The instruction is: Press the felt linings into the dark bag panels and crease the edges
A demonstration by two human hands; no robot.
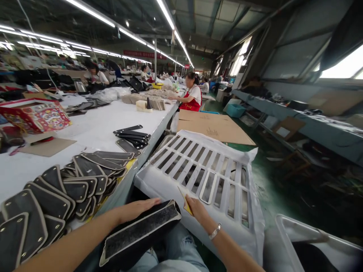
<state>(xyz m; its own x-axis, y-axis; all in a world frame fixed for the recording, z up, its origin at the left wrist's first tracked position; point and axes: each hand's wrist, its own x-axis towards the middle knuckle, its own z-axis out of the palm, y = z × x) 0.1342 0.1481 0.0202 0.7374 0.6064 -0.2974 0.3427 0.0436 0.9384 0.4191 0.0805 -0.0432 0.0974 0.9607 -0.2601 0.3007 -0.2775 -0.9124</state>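
Observation:
Across my lap lies a long black piece (141, 231), perhaps part of a bag, with a pale raw edge around its dark face. My left hand (140, 208) rests along its far side with the fingers stretched out flat. To the right of the piece, my right hand (196, 208) is closed on a thin yellow pointed tool (187, 206). Its exact kind is not clear. The tool's tip points up and left, apart from the black piece, in front of a white slatted rack (181, 184).
Many dark panels with pale edges and metal eyelets (51, 200) spread over the white table (96, 132) at left. Black straps (133, 136) lie farther back. A cardboard sheet (212, 126) lies behind the rack. A co-worker in a red apron (194, 100) sits beyond.

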